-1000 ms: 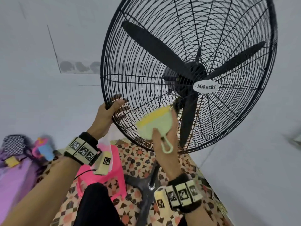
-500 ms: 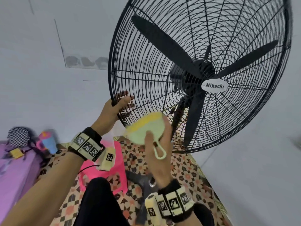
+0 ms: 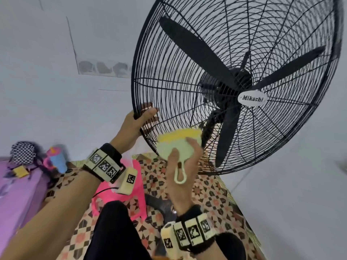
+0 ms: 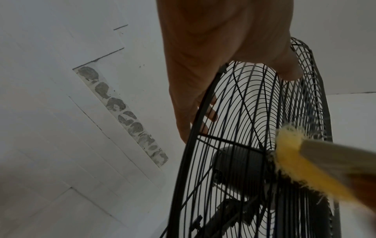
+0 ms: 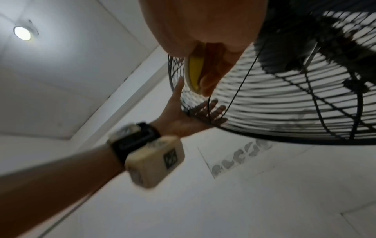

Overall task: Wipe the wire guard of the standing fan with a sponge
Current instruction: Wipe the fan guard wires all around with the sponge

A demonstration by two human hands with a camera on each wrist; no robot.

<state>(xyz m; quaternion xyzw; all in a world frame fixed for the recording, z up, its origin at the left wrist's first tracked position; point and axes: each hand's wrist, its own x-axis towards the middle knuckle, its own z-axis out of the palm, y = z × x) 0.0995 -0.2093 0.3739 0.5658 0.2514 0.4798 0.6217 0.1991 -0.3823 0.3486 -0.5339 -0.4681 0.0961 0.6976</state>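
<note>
Low on wire guard [image 3: 169, 59] rim — left hand [image 3: 138, 122] clasps edge; right hand [image 3: 180, 166] grips sponge [image 3: 178, 141] against wires; pink stool [image 3: 137, 184] below.

The wire guard [image 3: 187, 53] ran off the head view's top and right edges. The left hand's fingers [image 3: 150, 120] lay partly behind its wires. The right wrist view was blurred.
</note>
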